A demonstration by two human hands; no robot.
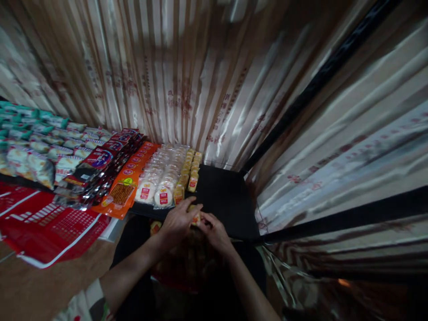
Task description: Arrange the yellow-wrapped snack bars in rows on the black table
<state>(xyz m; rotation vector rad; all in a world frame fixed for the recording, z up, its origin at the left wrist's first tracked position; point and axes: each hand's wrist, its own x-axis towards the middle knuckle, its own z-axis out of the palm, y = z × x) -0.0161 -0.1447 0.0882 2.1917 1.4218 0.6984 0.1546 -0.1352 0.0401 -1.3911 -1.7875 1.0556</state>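
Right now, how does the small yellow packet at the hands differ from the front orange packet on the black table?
The yellow packet is small; the orange packet is much larger. The yellow packet is between the left hand and right hand; the orange packet lies untouched on the black table. Both look printed.

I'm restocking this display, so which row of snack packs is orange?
The orange row, between the dark packs and the round white packs. It alone is orange, with brown sticks showing at its near end.
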